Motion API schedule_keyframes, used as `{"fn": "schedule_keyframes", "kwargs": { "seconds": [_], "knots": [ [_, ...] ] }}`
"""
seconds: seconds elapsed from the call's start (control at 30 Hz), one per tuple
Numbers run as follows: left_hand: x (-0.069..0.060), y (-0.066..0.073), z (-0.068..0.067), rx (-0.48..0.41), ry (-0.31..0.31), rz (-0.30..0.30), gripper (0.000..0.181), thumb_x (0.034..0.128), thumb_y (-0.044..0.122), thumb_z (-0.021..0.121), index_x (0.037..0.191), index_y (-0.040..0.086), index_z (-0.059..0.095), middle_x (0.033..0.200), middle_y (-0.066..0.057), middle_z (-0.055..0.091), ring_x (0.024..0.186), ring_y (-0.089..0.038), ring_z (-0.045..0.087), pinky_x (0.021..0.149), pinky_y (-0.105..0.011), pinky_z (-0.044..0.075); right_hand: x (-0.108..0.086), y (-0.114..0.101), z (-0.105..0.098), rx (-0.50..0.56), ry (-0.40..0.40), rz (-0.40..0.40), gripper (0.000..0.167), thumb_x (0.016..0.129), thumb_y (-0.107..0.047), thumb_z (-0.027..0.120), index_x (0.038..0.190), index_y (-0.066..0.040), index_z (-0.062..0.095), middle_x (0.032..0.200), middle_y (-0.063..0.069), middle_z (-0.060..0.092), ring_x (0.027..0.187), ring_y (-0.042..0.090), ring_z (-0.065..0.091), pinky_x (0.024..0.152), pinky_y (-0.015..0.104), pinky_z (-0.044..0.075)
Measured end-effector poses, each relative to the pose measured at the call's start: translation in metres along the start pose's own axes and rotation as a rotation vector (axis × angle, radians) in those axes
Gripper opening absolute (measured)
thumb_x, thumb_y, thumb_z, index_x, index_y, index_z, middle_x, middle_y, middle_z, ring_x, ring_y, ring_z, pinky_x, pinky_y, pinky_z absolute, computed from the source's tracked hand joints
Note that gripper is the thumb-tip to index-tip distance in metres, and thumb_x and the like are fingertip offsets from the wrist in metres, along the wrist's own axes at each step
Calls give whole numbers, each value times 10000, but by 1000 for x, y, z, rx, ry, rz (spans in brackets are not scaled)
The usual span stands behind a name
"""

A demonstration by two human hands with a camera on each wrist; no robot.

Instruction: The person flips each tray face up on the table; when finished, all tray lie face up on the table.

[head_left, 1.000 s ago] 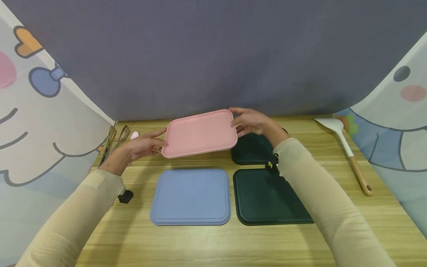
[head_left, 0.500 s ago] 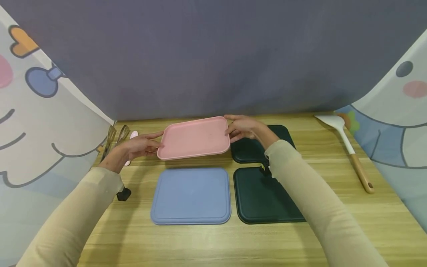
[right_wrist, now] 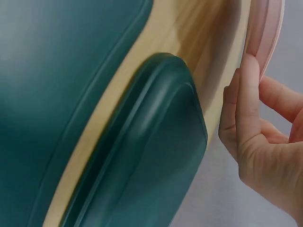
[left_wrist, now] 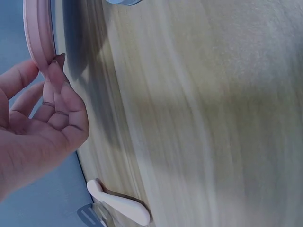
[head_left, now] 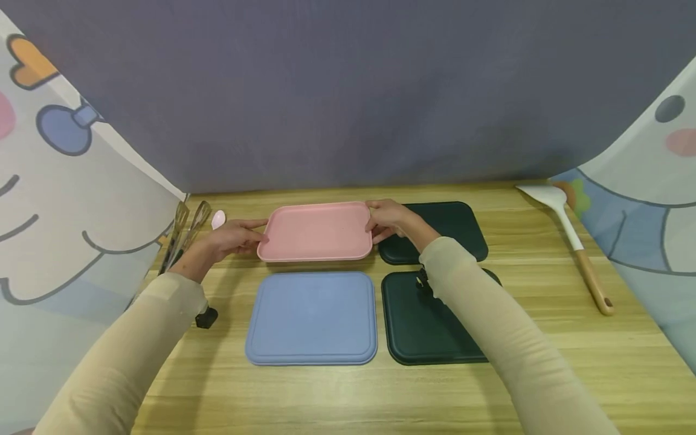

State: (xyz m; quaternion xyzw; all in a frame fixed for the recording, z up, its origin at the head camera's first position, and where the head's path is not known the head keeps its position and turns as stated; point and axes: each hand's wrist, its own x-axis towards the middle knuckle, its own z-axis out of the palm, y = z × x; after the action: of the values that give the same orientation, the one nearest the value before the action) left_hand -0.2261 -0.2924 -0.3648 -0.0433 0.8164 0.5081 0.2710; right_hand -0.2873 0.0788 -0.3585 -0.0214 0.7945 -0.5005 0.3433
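A pink rectangular tray (head_left: pixel 318 231) with rounded corners and a raised rim is held level at the back of the table. My left hand (head_left: pixel 236 237) pinches its left end, thumb and fingers on the rim, as the left wrist view shows with the tray edge (left_wrist: pixel 40 33). At the other end my right hand (head_left: pixel 387 219) grips the right rim, also seen in the right wrist view around the tray edge (right_wrist: pixel 266 33). A shadow on the wood suggests a gap beneath the tray. In front of it lies a blue tray-shaped piece (head_left: pixel 312 318), flat side up.
Two dark green tray-shaped pieces, a back one (head_left: pixel 451 229) and a front one (head_left: pixel 429 320), lie to the right, partly behind my right arm. A white spatula (head_left: pixel 568 232) with a wooden handle lies far right. At left are a pink spoon (left_wrist: pixel 120 206) and slim utensils (head_left: pixel 187 232).
Both hands have lowered the pink tray toward the table and shifted it slightly left. Its raised right end has come down, so it is now level.
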Motion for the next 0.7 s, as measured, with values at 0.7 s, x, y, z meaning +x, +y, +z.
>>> {"fn": "schedule_keyframes", "kwargs": {
  "seconds": [0.7],
  "knots": [
    [8,-12,4,30,58,-23,719,964,230,678,1580,144,317,938,138,755,877,4,687,1092,-492,433,14,1,16,-94,46,39,821,931,45,563,1623,-177,180,1231,175,588,667,171,600,586,266,581]
  ]
}}
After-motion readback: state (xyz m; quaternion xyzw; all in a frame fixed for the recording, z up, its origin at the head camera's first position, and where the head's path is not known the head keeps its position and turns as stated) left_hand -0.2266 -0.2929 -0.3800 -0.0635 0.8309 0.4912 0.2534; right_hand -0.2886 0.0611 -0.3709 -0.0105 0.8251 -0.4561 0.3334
